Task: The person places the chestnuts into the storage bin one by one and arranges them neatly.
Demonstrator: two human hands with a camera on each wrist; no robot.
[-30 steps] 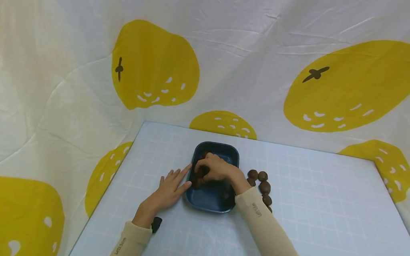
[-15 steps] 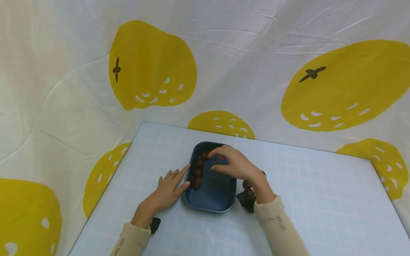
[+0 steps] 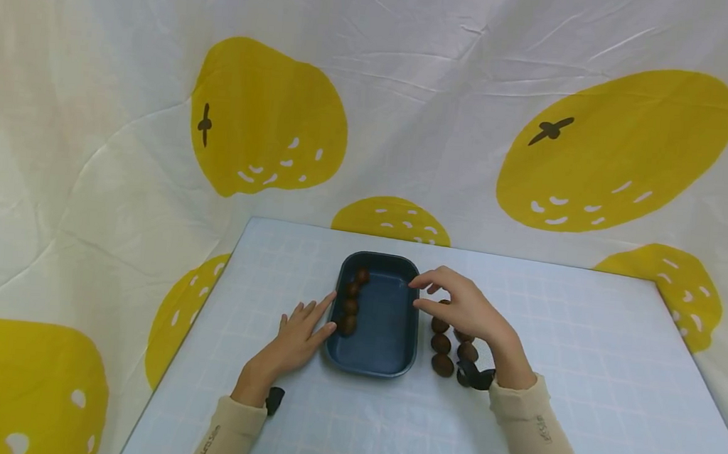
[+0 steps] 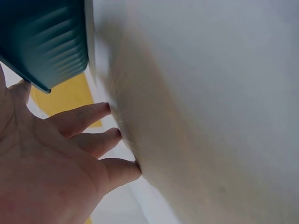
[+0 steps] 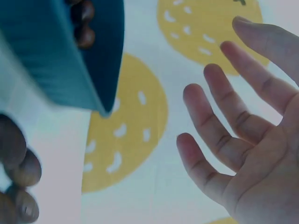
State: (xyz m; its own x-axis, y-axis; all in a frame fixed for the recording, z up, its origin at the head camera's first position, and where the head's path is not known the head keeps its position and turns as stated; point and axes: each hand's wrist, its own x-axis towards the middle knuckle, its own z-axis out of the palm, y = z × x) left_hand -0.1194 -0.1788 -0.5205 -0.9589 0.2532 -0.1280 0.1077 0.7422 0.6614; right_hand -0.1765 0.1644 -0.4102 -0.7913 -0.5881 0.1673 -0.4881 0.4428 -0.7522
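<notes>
Your right hand point(image 3: 469, 310), fingers parted, holds nothing. Loose brown balls point(image 3: 442, 365) lie behind those fingers; tray point(image 3: 388, 321) left of them. Best: pinch one ball by its sides, spread left hand point(image 3: 294, 339) bracing the tray.

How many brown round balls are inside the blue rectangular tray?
4, in a row along the left side of the blue rectangular tray: farthest brown round ball, second ball, third ball and nearest ball, close to the left hand. None inside looks hidden.
</notes>
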